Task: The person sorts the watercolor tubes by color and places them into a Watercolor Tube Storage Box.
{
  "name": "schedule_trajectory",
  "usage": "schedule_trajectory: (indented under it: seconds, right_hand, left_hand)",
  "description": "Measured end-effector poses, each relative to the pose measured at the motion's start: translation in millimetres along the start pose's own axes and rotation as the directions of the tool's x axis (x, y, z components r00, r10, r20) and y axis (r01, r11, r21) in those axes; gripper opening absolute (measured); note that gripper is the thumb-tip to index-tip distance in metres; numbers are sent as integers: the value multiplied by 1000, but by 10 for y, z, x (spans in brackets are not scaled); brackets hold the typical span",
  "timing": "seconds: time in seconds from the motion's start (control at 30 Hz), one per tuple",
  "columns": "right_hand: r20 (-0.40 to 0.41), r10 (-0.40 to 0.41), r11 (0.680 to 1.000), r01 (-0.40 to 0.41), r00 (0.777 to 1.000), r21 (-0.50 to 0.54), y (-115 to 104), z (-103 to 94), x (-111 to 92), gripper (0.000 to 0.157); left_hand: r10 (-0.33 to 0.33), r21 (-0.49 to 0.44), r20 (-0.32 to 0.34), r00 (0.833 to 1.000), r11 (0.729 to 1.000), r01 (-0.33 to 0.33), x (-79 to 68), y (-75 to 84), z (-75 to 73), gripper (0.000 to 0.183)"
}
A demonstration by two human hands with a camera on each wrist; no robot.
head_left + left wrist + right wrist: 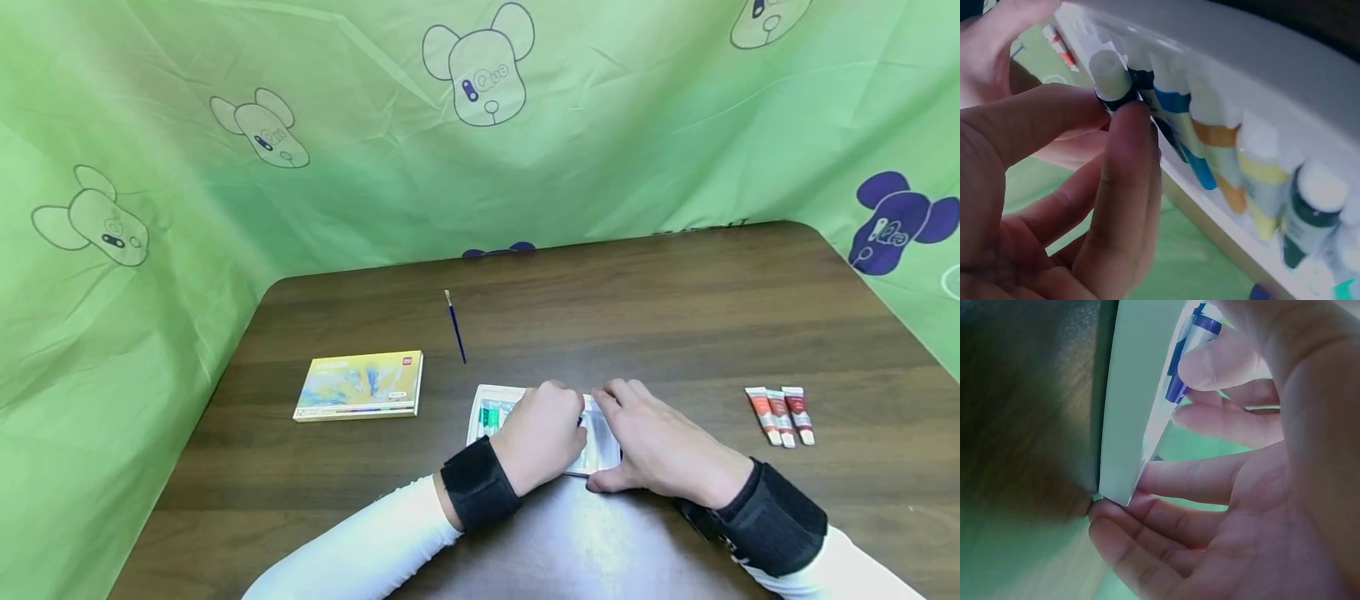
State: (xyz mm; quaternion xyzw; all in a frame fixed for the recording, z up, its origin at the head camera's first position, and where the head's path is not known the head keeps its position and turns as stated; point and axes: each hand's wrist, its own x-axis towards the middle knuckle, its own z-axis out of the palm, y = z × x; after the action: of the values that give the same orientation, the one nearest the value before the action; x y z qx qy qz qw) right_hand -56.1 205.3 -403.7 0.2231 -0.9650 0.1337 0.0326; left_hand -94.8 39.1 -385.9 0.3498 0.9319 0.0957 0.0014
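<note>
A white tray (602, 446) of paint tubes lies near the table's front, partly hidden under both hands. My left hand (542, 437) pinches a white-capped paint tube (1112, 78) with a dark blue-purple band between thumb and fingers, at the row's end. Beside it in the left wrist view are a blue tube (1174, 100), an orange tube (1215, 134), a yellow tube (1261, 178) and a dark green tube (1312, 215). My right hand (660, 442) holds the tray's right end, with its thumb at the near edge and fingers at the far side.
At left on the brown table (600, 325) lies a yellow paint box (360, 385). A blue-handled paintbrush (455, 329) is behind the tray. Three red and orange paint tubes (780, 417) lie together at right. Green printed cloth (360, 200) hangs around the table's back and sides.
</note>
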Motion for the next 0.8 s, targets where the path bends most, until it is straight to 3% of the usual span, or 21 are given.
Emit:
schedule_trajectory:
  seconds: [0.13, 0.3, 0.5, 0.8]
  right_hand:
    - [-6, -13, 1000, 13, 1000, 1, 9, -8, 7, 96]
    - [-3, -12, 1000, 12, 1000, 4, 4, 1, -4, 94]
    - [4, -7, 1000, 7, 1000, 5, -3, 24, -12, 95]
    - [-13, -29, 1000, 29, 999, -11, 10, 12, 3, 94]
  left_hand:
    - [34, 107, -18, 999, 994, -32, -2, 64, 23, 9]
    - [86, 160, -86, 993, 985, -72, -12, 118, 82, 8]
    - [45, 129, -99, 994, 991, -32, -54, 135, 126, 5]
    - [46, 253, -96, 994, 967, -20, -102, 186, 151, 9]
